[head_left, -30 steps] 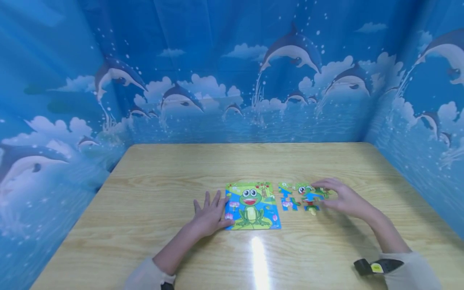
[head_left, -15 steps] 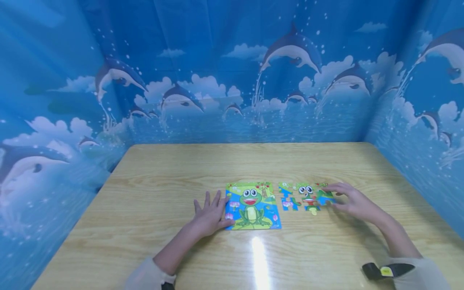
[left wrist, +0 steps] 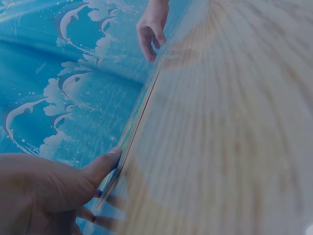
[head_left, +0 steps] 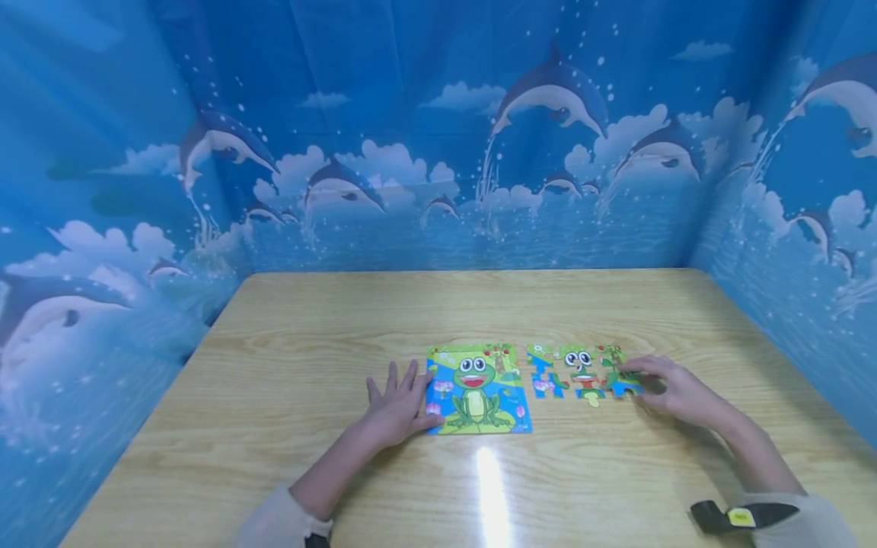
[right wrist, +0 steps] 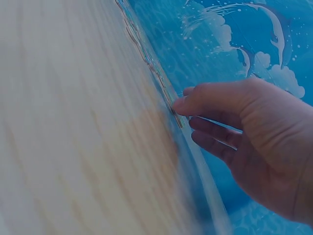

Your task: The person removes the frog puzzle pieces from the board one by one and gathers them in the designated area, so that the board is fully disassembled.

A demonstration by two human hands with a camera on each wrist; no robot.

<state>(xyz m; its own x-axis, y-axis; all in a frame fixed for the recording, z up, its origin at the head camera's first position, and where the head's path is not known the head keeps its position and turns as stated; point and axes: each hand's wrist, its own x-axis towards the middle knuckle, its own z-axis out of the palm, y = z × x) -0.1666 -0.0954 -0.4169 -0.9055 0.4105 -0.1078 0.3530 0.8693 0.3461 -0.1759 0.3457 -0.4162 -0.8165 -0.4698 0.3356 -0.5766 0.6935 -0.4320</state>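
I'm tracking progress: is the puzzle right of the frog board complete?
No: gaps show between some puzzle pieces in the head view.

Beneath the hands I see a pale wood-grained bench, white glare streaking nearer me between them; beyond, a blue curtain printed with dolphins.

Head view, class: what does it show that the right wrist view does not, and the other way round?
Only the head view shows the left hand and clear frog pictures on the frog board and frog puzzle pieces. Only the right wrist view shows puzzle pieces close up and nearly edge-on. Both show the right hand at the pieces, the wooden table and the dolphin curtain.
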